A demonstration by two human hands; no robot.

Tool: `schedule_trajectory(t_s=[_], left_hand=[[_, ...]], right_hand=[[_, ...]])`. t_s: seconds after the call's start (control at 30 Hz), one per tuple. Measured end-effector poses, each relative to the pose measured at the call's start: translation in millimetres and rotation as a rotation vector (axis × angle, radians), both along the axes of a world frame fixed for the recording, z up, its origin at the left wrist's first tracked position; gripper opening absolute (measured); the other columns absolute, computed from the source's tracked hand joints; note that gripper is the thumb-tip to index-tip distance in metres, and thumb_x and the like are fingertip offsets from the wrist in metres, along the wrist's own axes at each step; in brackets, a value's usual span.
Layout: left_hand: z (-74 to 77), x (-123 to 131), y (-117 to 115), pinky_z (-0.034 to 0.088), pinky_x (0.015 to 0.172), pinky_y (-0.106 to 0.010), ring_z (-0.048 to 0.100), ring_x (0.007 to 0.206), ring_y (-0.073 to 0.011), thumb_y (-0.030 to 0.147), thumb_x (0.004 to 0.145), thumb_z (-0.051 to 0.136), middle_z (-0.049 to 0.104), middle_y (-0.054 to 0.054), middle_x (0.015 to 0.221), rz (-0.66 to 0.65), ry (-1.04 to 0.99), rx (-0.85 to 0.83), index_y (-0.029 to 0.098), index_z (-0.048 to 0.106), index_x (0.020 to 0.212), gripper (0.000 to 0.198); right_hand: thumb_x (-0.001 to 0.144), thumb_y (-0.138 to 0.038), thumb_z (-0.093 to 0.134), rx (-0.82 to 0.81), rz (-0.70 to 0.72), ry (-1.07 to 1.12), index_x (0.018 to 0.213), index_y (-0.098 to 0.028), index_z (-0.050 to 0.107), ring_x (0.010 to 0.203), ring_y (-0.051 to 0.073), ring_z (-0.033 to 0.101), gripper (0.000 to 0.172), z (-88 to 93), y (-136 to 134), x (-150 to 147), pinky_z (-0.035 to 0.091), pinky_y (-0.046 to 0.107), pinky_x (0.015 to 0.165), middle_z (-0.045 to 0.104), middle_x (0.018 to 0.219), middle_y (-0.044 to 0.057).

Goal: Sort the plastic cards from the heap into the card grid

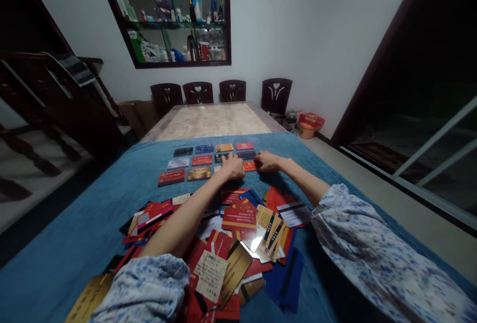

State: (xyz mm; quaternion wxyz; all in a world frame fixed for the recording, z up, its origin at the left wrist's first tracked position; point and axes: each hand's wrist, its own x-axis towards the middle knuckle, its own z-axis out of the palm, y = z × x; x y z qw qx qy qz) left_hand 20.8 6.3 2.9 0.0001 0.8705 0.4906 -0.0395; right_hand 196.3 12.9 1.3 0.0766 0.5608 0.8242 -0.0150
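Observation:
Bank-type cards stand in neat rows of small stacks on a blue cloth. My left hand is over the right part of these rows, beside an orange-red card. Its visible fingers are apart and reach toward a dark card; it partly covers a pale card. At the orange-red card's right edge, my right hand has its fingers curled closed on it. A dark blue card lies just behind. Nearer me spreads a loose heap of cards, including a red card and a gold card.
The blue cloth covers the near part of a long table, whose marble-look top shows beyond. Several dark chairs stand at the far end. A wall shelf holds bottles and a plush toy. A red box sits on the floor at right.

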Motion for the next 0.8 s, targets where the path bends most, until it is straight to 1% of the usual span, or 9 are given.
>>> schedule_trajectory(t_s=[0.1, 0.23, 0.27, 0.33, 0.53, 0.7, 0.73, 0.8], left_hand=[[-2.8, -1.2, -6.5, 0.032, 0.107, -0.060, 0.039, 0.132, -0.0356, 0.022, 0.080, 0.054, 0.054, -0.020, 0.134, 0.011, -0.013, 0.045, 0.013, 0.065, 0.113, 0.037], [-7.2, -3.2, -11.8, 0.032, 0.105, -0.058, 0.037, 0.132, -0.0358, 0.024, 0.081, 0.055, 0.055, -0.018, 0.132, 0.007, -0.053, 0.127, 0.015, 0.065, 0.114, 0.036], [-8.1, -4.0, -12.8, 0.031, 0.105, -0.058, 0.037, 0.131, -0.0359, 0.024, 0.080, 0.056, 0.055, -0.018, 0.132, -0.005, -0.060, 0.136, 0.015, 0.066, 0.113, 0.035], [-9.3, -5.3, -15.5, 0.031, 0.104, -0.057, 0.037, 0.131, -0.0356, 0.022, 0.080, 0.056, 0.055, -0.018, 0.131, -0.032, -0.067, 0.151, 0.016, 0.067, 0.111, 0.033], [-7.6, -5.1, -35.5, 0.031, 0.103, -0.056, 0.036, 0.130, -0.0340, 0.018, 0.083, 0.052, 0.053, -0.018, 0.130, -0.045, -0.101, 0.161, 0.015, 0.067, 0.109, 0.030], [-5.0, -1.2, -57.8, 0.029, 0.104, -0.056, 0.035, 0.129, -0.0333, 0.018, 0.084, 0.052, 0.055, -0.017, 0.127, -0.063, -0.133, 0.165, 0.015, 0.067, 0.106, 0.028], [-4.5, -0.2, -62.3, 0.029, 0.104, -0.056, 0.035, 0.130, -0.0335, 0.017, 0.084, 0.051, 0.055, -0.017, 0.128, -0.069, -0.144, 0.163, 0.015, 0.067, 0.107, 0.028], [-3.1, 2.5, -71.4, 0.027, 0.105, -0.057, 0.033, 0.131, -0.0340, 0.016, 0.085, 0.050, 0.054, -0.018, 0.129, -0.084, -0.159, 0.151, 0.015, 0.067, 0.108, 0.029]], right_hand=[[0.083, -0.030, 0.062, 0.019, -0.004, 0.015, 0.107, -0.015, 0.069, 0.102, 0.026, 0.062, 0.030, -2.7, -2.1, 4.2, 0.048, 0.028, 0.084, 0.063, 0.116, 0.016], [0.083, -0.034, 0.065, 0.070, -0.020, 0.045, 0.129, -0.015, 0.059, 0.116, 0.031, 0.055, 0.051, -4.9, -9.9, 12.6, 0.047, 0.033, 0.090, 0.058, 0.128, 0.018], [0.084, -0.034, 0.065, 0.081, -0.018, 0.054, 0.132, -0.016, 0.058, 0.118, 0.031, 0.054, 0.052, -5.0, -12.7, 15.0, 0.046, 0.034, 0.091, 0.057, 0.129, 0.018], [0.086, -0.032, 0.063, 0.099, -0.009, 0.068, 0.133, -0.016, 0.057, 0.118, 0.030, 0.053, 0.050, -4.7, -19.4, 19.9, 0.045, 0.034, 0.091, 0.057, 0.129, 0.018], [0.090, -0.024, 0.054, 0.167, 0.041, 0.093, 0.124, -0.017, 0.065, 0.110, 0.027, 0.053, 0.037, -2.0, -46.6, 33.4, 0.042, 0.033, 0.088, 0.063, 0.121, 0.014], [0.090, -0.021, 0.050, 0.217, 0.077, 0.143, 0.106, -0.017, 0.072, 0.099, 0.024, 0.054, 0.028, -3.1, -74.4, 45.0, 0.038, 0.031, 0.082, 0.068, 0.106, 0.012], [0.091, -0.021, 0.048, 0.230, 0.086, 0.157, 0.101, -0.017, 0.073, 0.096, 0.024, 0.054, 0.027, -4.1, -79.7, 47.7, 0.037, 0.031, 0.081, 0.069, 0.103, 0.011], [0.091, -0.021, 0.048, 0.249, 0.122, 0.191, 0.096, -0.017, 0.073, 0.094, 0.023, 0.054, 0.026, -6.6, -89.8, 53.2, 0.036, 0.031, 0.080, 0.069, 0.100, 0.011]])
